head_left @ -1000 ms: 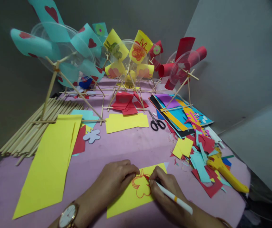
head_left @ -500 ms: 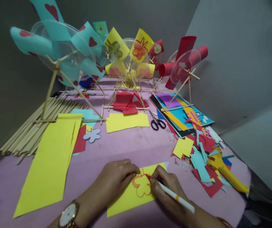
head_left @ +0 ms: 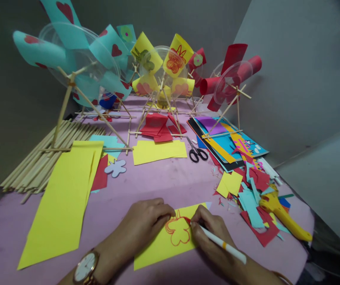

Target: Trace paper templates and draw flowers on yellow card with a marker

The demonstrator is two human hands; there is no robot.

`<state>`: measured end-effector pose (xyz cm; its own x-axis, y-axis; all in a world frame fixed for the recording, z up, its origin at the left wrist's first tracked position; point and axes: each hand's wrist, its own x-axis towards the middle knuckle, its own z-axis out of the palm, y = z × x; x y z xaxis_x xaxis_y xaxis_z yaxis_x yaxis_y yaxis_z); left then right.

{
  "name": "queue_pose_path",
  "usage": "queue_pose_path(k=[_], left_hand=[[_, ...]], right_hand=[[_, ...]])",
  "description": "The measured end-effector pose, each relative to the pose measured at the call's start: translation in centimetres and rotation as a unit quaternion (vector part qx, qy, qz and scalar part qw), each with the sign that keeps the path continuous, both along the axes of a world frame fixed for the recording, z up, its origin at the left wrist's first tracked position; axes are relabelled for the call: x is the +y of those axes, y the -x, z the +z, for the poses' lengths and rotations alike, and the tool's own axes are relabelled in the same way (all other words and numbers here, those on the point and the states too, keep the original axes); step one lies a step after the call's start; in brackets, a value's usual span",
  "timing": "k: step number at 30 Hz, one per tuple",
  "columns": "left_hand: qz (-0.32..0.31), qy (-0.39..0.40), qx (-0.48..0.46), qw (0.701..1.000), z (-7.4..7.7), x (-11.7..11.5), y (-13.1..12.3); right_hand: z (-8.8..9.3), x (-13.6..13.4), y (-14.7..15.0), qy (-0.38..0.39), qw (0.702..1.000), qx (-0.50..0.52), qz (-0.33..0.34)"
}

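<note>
A yellow sheet of paper (head_left: 153, 253) lies on the table in front of me, with a red butterfly outline (head_left: 179, 231) drawn on it. My right hand (head_left: 213, 233) is closed around a white felt-tip pen (head_left: 227, 250) with an orange band; its red tip touches the paper at the butterfly's upper right wing. My left hand (head_left: 150, 219) has its fingers bent and held together, pressing the paper down at the drawing's left side. The underside of its fingers is hidden.
Paper pinwheels on stick stands (head_left: 162, 79) line the back. Wooden sticks (head_left: 45, 158), a yellow strip (head_left: 57, 209) and a butterfly cutout (head_left: 115, 168) lie left. Black-handled scissors (head_left: 198, 153) lie beyond the paper. Paper scraps (head_left: 251, 208) and a yellow glue gun (head_left: 285, 217) are right.
The pen and my right hand have shifted slightly to the right along the butterfly's wing. My left hand stays in place on the paper.
</note>
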<state>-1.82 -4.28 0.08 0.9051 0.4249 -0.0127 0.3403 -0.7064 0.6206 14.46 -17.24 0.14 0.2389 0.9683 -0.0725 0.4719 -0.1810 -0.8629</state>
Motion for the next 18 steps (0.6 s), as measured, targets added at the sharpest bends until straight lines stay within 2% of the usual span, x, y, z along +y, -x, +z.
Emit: queue_pose_path(k=[18], left_hand=[[-0.009, -0.022, -0.008, 1.0, -0.6, 0.14, 0.16]], right_hand=[[-0.2, 0.03, -0.13, -0.01, 1.0, 0.004, -0.009]])
